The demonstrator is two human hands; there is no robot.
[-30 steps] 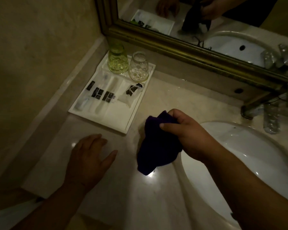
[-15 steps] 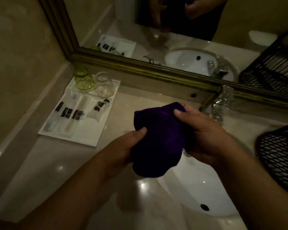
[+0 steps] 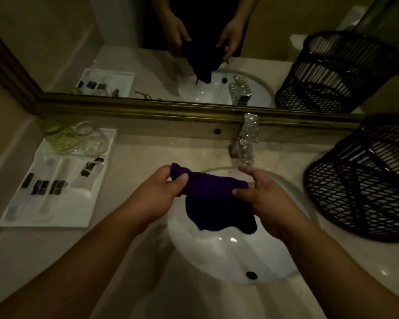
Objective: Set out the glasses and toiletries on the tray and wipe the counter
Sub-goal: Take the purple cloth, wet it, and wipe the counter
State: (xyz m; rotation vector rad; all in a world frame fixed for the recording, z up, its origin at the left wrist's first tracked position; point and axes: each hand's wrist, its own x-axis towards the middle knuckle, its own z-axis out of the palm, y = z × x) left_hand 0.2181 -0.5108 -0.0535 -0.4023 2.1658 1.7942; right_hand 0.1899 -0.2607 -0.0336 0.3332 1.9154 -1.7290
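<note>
Two glasses, one green (image 3: 60,138) and one clear (image 3: 93,141), stand on one white tray (image 3: 62,217) with several toiletry packets (image 3: 47,187); one purple cloth (image 3: 213,199), one sink (image 3: 228,254), one faucet (image 3: 245,143), one black basket (image 3: 364,187).

Counter (image 3: 161,155) with tray (image 3: 78,210), basket (image 3: 364,194)

left hand (image 3: 161,189): fingers curled, pinching one end of the dark purple cloth (image 3: 212,203)
right hand (image 3: 260,199): thumb and fingers gripping its other end
forearms: bare, angled inward

Matt purple cloth (image 3: 213,199); glossy white ceramic sink (image 3: 235,254).
</note>
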